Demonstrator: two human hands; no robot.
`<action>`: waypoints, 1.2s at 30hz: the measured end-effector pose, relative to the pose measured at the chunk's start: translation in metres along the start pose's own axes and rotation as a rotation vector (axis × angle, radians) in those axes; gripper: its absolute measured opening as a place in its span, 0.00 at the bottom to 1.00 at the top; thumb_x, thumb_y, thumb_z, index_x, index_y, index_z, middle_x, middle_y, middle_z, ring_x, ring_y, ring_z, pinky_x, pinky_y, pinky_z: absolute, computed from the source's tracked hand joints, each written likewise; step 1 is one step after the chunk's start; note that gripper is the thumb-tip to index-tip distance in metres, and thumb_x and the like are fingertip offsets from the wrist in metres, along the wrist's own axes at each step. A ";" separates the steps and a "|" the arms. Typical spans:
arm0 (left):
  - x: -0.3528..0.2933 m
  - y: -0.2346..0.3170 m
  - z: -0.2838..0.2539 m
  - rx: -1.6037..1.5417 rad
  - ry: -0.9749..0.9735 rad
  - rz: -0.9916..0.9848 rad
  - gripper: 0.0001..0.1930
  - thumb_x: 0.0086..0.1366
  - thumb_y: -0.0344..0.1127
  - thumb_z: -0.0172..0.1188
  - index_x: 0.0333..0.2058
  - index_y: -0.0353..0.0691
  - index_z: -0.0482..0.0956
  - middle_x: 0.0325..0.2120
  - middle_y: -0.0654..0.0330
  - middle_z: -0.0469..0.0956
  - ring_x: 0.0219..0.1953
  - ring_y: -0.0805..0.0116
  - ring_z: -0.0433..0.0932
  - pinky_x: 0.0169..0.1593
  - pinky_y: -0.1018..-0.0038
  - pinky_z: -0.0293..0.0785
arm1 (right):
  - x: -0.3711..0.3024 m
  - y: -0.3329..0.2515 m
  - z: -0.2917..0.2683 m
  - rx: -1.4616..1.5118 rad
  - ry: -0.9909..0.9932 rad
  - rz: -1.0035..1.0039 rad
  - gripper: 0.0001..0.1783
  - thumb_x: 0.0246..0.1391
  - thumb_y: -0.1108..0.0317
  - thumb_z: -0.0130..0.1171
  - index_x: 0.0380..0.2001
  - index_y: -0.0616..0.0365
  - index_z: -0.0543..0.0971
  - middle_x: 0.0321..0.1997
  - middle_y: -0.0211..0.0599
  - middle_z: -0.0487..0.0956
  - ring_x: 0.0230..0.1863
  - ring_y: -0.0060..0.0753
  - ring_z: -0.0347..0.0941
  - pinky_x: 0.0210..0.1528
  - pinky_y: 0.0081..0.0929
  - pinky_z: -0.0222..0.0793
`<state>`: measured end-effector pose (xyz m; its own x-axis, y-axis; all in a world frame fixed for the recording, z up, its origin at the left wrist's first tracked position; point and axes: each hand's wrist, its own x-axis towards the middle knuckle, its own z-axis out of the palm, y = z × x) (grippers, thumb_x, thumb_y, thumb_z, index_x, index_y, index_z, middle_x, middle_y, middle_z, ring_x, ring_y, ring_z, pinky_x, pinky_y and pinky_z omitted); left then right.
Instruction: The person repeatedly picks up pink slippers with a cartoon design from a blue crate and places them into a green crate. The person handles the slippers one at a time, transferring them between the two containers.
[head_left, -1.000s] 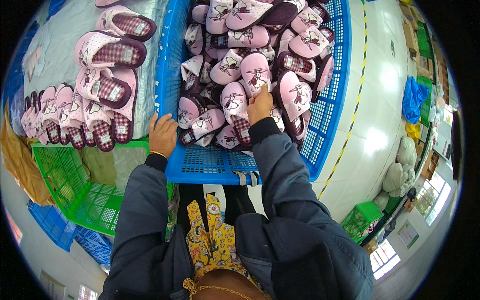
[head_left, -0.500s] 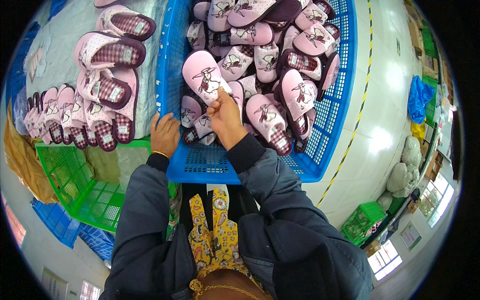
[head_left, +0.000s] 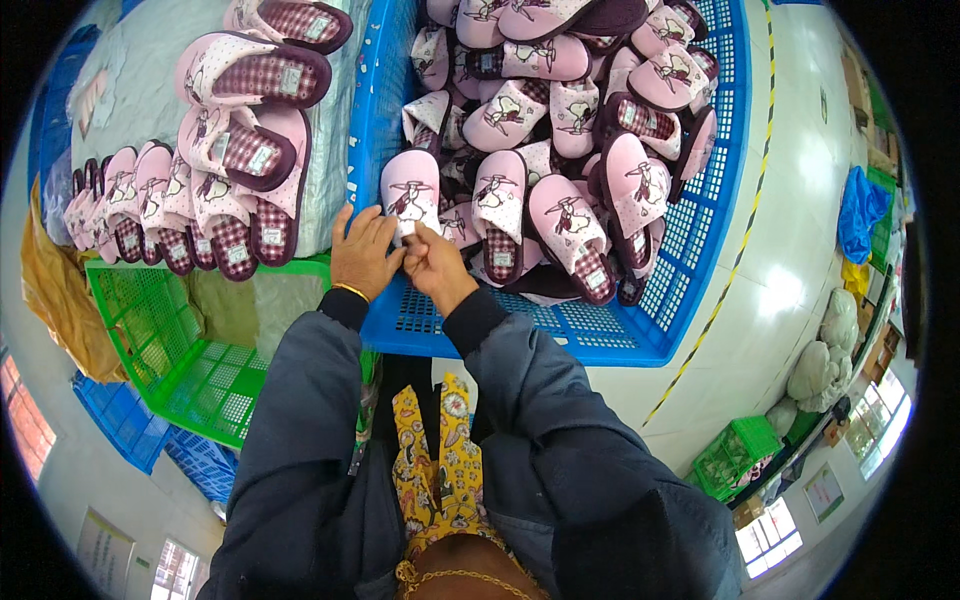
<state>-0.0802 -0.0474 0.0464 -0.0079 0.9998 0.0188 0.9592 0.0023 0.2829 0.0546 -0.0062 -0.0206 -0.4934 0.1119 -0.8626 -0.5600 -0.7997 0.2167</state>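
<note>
Pink-and-white slippers with a printed cartoon figure and dark checked insoles fill a blue plastic crate [head_left: 660, 325] in front of me. One slipper [head_left: 411, 190] stands out at the crate's near left, toe pointing away. My right hand [head_left: 440, 268] has its fingers closed at this slipper's open end. Beside it my left hand [head_left: 363, 255] reaches over the crate's left rim, fingers stretched and close to the slipper; whether they touch it is unclear. Just right of the held slipper lies another slipper [head_left: 499, 205], its insole showing.
Left of the crate, several slippers [head_left: 245, 150] are lined up and stacked on a plastic-covered surface [head_left: 130, 75]. Below that stands a green crate [head_left: 215, 395]. Yellow-black tape [head_left: 745, 230] runs along the floor at right, with a blue bag [head_left: 860, 215] beyond.
My right hand has drawn the slipper nearer and lower. My left hand has moved from the crate's rim in toward it. The whole view has shifted slightly.
</note>
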 end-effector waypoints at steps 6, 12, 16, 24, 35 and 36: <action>-0.005 -0.001 0.007 0.080 -0.014 0.001 0.11 0.54 0.36 0.60 0.35 0.41 0.74 0.34 0.59 0.77 0.54 0.64 0.70 0.67 0.52 0.51 | -0.027 0.018 0.008 -0.147 0.085 -0.028 0.06 0.62 0.63 0.57 0.36 0.52 0.76 0.29 0.24 0.77 0.19 0.13 0.65 0.20 0.16 0.62; -0.005 0.001 0.010 0.058 0.024 -0.010 0.07 0.55 0.34 0.58 0.31 0.40 0.73 0.32 0.57 0.77 0.53 0.63 0.70 0.67 0.53 0.51 | -0.068 -0.025 0.013 -0.647 -0.112 0.053 0.07 0.62 0.63 0.56 0.33 0.54 0.75 0.29 0.26 0.78 0.19 0.13 0.64 0.19 0.15 0.63; -0.008 0.000 0.006 0.058 -0.002 -0.015 0.07 0.55 0.34 0.58 0.31 0.40 0.74 0.33 0.57 0.77 0.54 0.63 0.70 0.68 0.53 0.51 | -0.044 -0.124 0.030 -1.201 0.086 -0.755 0.12 0.59 0.61 0.55 0.32 0.60 0.76 0.22 0.31 0.75 0.19 0.25 0.68 0.22 0.22 0.62; -0.004 -0.002 0.007 0.046 -0.020 -0.003 0.06 0.55 0.34 0.57 0.31 0.40 0.74 0.33 0.57 0.77 0.54 0.63 0.70 0.68 0.54 0.50 | 0.066 -0.277 0.057 -2.133 0.380 -1.482 0.30 0.48 0.69 0.55 0.58 0.62 0.66 0.57 0.56 0.70 0.59 0.57 0.65 0.60 0.46 0.63; -0.002 -0.001 0.006 0.066 -0.028 -0.006 0.05 0.55 0.34 0.57 0.30 0.41 0.73 0.34 0.59 0.78 0.54 0.65 0.70 0.68 0.54 0.50 | 0.044 -0.266 0.068 -2.035 0.423 -1.228 0.20 0.46 0.63 0.64 0.42 0.63 0.76 0.39 0.56 0.80 0.43 0.59 0.76 0.48 0.47 0.70; 0.000 0.001 0.005 0.055 -0.030 -0.005 0.05 0.55 0.34 0.57 0.30 0.41 0.73 0.34 0.59 0.78 0.54 0.65 0.70 0.68 0.54 0.50 | 0.050 -0.268 0.058 -2.006 0.417 -1.315 0.20 0.47 0.64 0.63 0.42 0.62 0.76 0.40 0.55 0.79 0.44 0.58 0.75 0.48 0.46 0.70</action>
<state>-0.0782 -0.0477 0.0413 -0.0052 0.9999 -0.0117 0.9732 0.0078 0.2298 0.1413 0.2479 -0.0953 -0.3259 0.9246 -0.1973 0.8109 0.1660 -0.5612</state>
